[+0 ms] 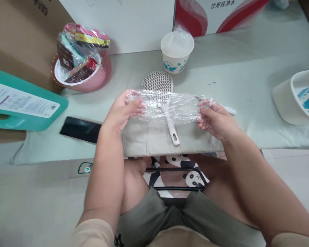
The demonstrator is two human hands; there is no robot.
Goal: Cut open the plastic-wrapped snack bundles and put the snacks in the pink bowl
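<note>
One crinkled, clear plastic sheet [186, 105] stretches over the pale-green tablecloth [237, 77], pinched by your left hand [126, 109] and right hand [215, 117], apparently spread but not yet released. One pale, perforated plastic skimmer [157, 81] shows beneath; one blue-leafed white paper cup [174, 59] stands at 12 o'clock, one black rectangular phone [78, 128] at 9.

Short beige sleeves [96, 234]; grey-green shorts [141, 219]; black monogram [119, 240] on the left side

A table under pale green cloth [229, 79] spans the frame; on it lie a perforated skimmer [158, 81] at centre, a dark phone [79, 129] left, a pink basket [104, 72] upper left, a leaf-printed cup [173, 61] upper centre, a white tub [287, 99] far right
</note>
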